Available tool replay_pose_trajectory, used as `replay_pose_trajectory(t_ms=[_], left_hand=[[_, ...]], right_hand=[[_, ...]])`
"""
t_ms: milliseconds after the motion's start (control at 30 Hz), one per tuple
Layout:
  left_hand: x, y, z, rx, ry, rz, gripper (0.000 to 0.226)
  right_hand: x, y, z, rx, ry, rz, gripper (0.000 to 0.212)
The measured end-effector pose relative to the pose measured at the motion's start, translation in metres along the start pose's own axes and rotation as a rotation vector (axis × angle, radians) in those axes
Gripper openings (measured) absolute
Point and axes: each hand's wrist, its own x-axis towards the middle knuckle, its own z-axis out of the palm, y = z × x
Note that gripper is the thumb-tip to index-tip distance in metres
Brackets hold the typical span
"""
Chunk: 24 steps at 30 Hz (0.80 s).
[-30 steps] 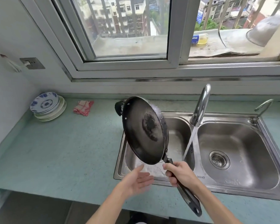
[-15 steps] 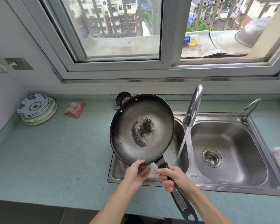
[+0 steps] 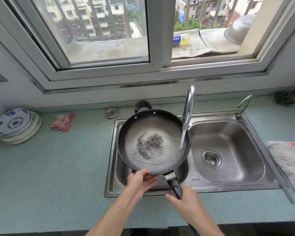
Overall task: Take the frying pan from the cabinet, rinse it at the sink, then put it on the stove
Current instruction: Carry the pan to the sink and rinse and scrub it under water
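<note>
Frying pan (image 3: 153, 142) over the left basin of the sink (image 3: 228, 188), under the running tap (image 3: 188, 108).
Shallow water pools round its dark scorched patch; right hand (image 3: 184, 200), grip closed on the handle (image 3: 174, 184); left hand (image 3: 140, 180), grip closed on the near rim.

Soft daylight from the window (image 3: 107, 31), faint shadows, bowed edges (wide-angle), slightly soft focus

The frying pan (image 3: 153, 142) has tipped level, apparently catching the stream (image 3: 183, 138).

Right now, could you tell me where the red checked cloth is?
Head view: the cloth lies on the counter, left of the sink, beside the stacked plates.
</note>
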Motion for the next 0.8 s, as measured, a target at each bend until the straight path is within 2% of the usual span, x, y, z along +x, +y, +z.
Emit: replay_pose_trajectory(t_ms=[33, 133, 233, 300, 367, 433, 567, 633, 733, 800], left_hand=[[-0.001, 0.001, 0.000, 0.015, -0.002, -0.009, 0.036], [-0.001, 0.004, -0.006, 0.088, 0.010, 0.035, 0.034], [-0.005, 0.006, -0.007, 0.192, 0.024, 0.068, 0.045], [-0.013, 0.004, -0.002, 0.291, -0.042, -0.027, 0.052], [-0.019, -0.001, 0.010, 0.337, -0.196, -0.137, 0.051], [-0.020, -0.005, 0.021, 0.305, -0.292, -0.157, 0.038], [-0.020, -0.011, 0.030, 0.202, -0.313, -0.123, 0.009], [-0.020, -0.021, 0.025, 0.165, -0.335, -0.149, 0.013], [-0.022, -0.036, 0.015, 0.206, -0.399, -0.240, 0.026], [-0.021, -0.036, 0.013, 0.226, -0.412, -0.236, 0.031]], right_hand=[[-0.002, -0.001, 0.002, -0.026, 0.050, -0.017, 0.031], [-0.004, 0.001, 0.011, 0.119, 0.077, -0.050, 0.030], [-0.003, -0.003, 0.022, 0.202, 0.079, -0.029, 0.027], [0.000, -0.013, 0.026, 0.241, 0.081, -0.036, 0.026], [0.005, -0.023, 0.026, 0.248, 0.088, -0.050, 0.023], [0.010, -0.029, 0.024, 0.229, 0.085, -0.070, 0.019], [0.012, -0.030, 0.020, 0.150, 0.078, -0.105, 0.005], [0.011, -0.028, 0.022, 0.151, 0.069, -0.099, 0.011], [0.008, -0.026, 0.033, 0.181, 0.062, -0.086, 0.006], [0.007, -0.026, 0.038, 0.210, 0.058, -0.073, 0.014]])
